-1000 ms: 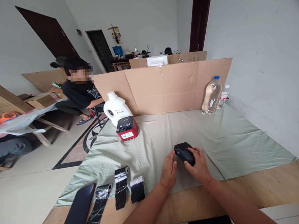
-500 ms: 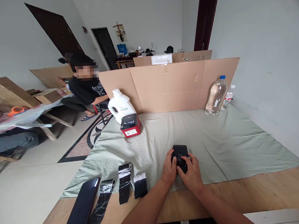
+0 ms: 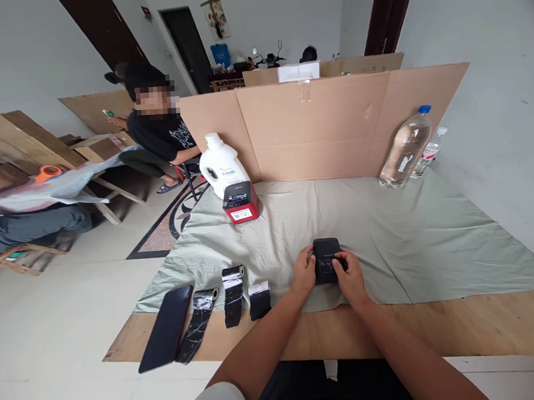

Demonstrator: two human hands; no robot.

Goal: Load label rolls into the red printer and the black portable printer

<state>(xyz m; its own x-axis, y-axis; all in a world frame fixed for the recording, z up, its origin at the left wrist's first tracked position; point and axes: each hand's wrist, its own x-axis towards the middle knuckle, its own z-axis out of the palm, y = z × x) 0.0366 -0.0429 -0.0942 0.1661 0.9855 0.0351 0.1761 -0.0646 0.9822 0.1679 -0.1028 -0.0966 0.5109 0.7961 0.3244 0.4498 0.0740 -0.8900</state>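
A small black device [image 3: 327, 255] with a light printed patch on its face lies on the pale green cloth [image 3: 414, 233] near the table's front. My left hand [image 3: 304, 271] grips its left edge and my right hand [image 3: 350, 274] grips its right edge, thumbs resting on top. To the left of my hands lie three black film rolls [image 3: 233, 286], partly unrolled, and a black phone [image 3: 166, 319] on the bare wooden table [image 3: 438, 328].
A red and black label printer [image 3: 240, 203] stands in front of a white jug [image 3: 220, 163] at the back left. Two clear water bottles [image 3: 406, 147] lean against a cardboard screen [image 3: 326, 124]. A seated person [image 3: 161, 134] is beyond the table's left side.
The black device has been turned from a tilt to lie square to me, flat on the cloth, with both hands now closed on its sides. The camera has tipped further down.
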